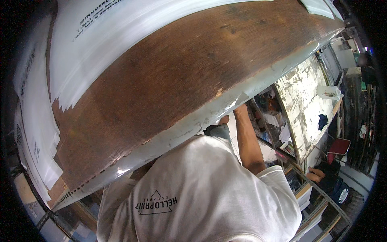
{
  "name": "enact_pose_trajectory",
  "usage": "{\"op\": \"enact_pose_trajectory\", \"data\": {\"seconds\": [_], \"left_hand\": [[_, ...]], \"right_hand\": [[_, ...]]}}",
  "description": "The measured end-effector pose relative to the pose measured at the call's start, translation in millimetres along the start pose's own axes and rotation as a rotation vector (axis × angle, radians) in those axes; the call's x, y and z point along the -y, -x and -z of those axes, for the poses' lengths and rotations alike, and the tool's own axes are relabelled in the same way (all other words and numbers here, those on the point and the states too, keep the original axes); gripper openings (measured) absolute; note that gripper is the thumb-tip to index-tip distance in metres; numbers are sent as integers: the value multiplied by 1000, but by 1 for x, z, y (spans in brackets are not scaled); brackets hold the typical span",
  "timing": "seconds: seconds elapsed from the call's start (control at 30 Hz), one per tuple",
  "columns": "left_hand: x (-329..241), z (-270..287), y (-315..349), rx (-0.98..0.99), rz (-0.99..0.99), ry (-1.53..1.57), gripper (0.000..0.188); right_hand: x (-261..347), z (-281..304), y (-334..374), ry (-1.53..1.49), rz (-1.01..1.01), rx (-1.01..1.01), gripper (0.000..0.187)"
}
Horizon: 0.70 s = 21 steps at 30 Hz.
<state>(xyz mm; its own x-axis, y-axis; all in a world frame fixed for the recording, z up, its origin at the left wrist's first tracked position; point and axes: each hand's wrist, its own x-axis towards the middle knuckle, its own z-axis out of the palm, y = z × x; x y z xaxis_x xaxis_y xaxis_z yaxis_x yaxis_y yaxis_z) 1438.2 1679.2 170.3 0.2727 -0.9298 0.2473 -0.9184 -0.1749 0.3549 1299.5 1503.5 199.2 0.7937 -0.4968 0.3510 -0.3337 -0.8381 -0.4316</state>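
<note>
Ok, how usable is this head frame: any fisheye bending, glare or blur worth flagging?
Head view: strong fisheye, the brown table edge bows into a curve and the corners go black. Glare washes out the white plastic sheets at upper left. Focus is fair in the middle, softer toward the rim. The right arm reaches under the table edge, its hand hidden; the left hand is not visible.

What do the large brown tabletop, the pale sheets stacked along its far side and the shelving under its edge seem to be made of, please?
The large brown tabletop looks like dark wood: visible grain, matt and worn, chipped pale along its near edge. The pale sheets look like thin translucent plastic film or bags, glossy and overlapping, though coated paper is possible. The shelving looks like board with badly flaking white paint. The right hand reaches under the edge; its fingers are hidden.
</note>
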Motion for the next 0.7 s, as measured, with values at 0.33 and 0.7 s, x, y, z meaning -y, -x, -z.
{"op": "enact_pose_trajectory", "data": {"seconds": [0.33, 0.7], "left_hand": [[0, -2, 3, -130, -82, -24, 56], [-2, -3, 1, -106, -48, 28, 52]], "right_hand": [[-2, -8, 6, 5, -6, -2, 39], [3, -2, 1, -40, 8, -13, 38]]}}
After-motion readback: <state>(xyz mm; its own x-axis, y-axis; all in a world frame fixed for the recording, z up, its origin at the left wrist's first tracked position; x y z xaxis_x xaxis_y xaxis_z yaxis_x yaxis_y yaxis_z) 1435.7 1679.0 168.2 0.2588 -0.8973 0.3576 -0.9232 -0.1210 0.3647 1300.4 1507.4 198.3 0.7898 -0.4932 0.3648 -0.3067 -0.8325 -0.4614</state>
